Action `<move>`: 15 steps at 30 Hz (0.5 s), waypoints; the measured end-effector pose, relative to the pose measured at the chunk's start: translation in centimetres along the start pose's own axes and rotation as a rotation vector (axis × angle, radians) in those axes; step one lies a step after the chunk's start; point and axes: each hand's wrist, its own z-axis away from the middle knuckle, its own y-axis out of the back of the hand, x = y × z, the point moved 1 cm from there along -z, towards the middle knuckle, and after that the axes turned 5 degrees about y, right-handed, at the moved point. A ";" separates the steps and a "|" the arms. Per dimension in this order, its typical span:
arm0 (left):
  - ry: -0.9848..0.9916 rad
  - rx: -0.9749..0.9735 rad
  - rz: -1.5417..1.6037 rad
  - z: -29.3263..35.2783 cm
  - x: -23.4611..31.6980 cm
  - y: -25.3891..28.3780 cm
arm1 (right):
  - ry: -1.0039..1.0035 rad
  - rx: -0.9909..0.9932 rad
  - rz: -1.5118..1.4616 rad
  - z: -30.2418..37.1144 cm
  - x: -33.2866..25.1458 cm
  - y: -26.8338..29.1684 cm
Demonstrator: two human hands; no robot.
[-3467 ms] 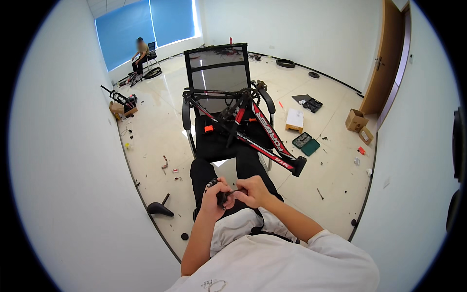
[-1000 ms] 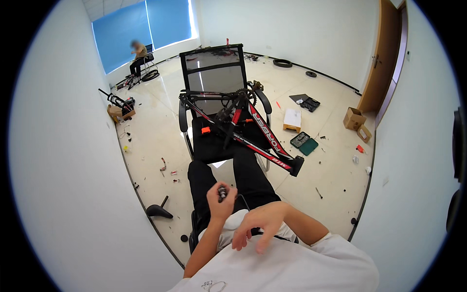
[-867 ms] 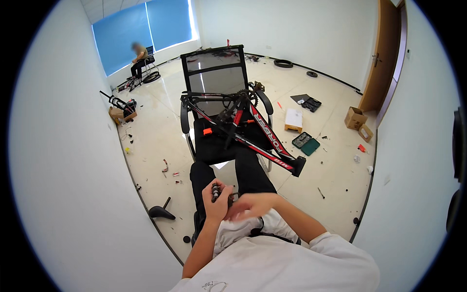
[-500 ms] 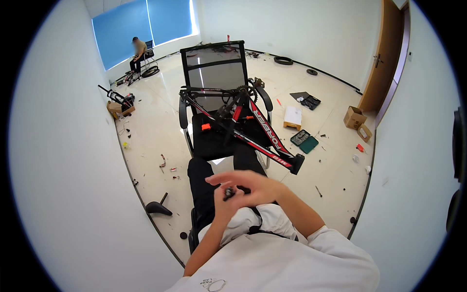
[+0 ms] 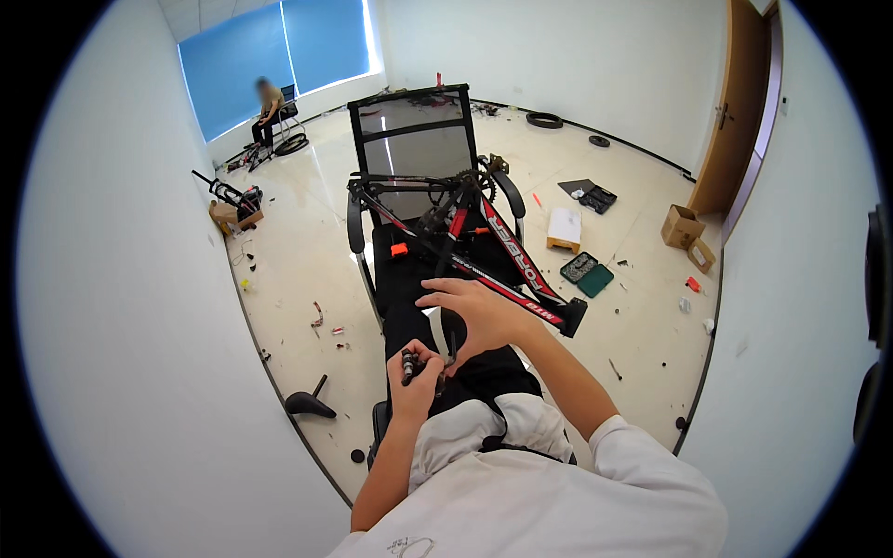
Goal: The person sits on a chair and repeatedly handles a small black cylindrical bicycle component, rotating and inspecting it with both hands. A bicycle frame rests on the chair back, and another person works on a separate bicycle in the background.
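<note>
The cover of the right hand (image 5: 486, 321) over the left hand (image 5: 418, 389), shown a moment ago, is being lifted away. The right fingers are now being spread in a wide curve toward the near edge of the chair seat (image 5: 389, 272), while the thumb is being kept low beside the left fingers. No firm hold is being taken by the right hand; whether the slim dark rod (image 5: 452, 348) inside its curve is being touched cannot be told. A dark banded part (image 5: 408, 366) is being clasped in the left fist above the lap (image 5: 500, 370), short of the seat's near edge, and its end is being left in plain view. For the handwork, this seems to mean that the part is being steadied by the left hand alone. How the rod is being joined to it, if at all, is being hidden by the fingers. The bicycle frame (image 5: 512, 253) is being borne by the seat, its head end being left past the near right corner. An orange item (image 5: 399, 249) is being carried near the seat's left edge.
</note>
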 end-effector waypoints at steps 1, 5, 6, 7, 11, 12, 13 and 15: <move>0.002 -0.005 -0.008 0.0 0.2 0.1 | 0.010 0.023 -0.012 -0.1 0.2 -0.3; 0.111 -0.064 0.115 0.4 1.0 -0.1 | 0.005 0.090 0.252 -0.1 0.8 -1.1; 0.173 -0.088 0.180 0.6 1.2 -0.3 | -0.057 0.142 0.173 -0.1 0.7 -1.2; 0.184 -0.112 0.169 0.8 0.5 -0.5 | -0.113 0.191 0.086 -0.3 0.3 -1.3; 0.268 -0.228 0.102 1.7 -2.5 -2.4 | -0.112 0.294 -0.350 0.1 -2.3 -0.9; 0.289 -0.208 0.158 2.0 -3.7 -2.5 | -0.096 0.271 -0.529 0.2 -3.6 -0.3; 0.309 -0.224 0.251 1.8 -4.2 -2.7 | -0.028 0.169 -0.444 0.6 -5.0 0.2; 0.218 -0.157 0.304 1.3 -4.6 -2.6 | 0.148 -0.006 -0.230 1.8 -6.1 -0.6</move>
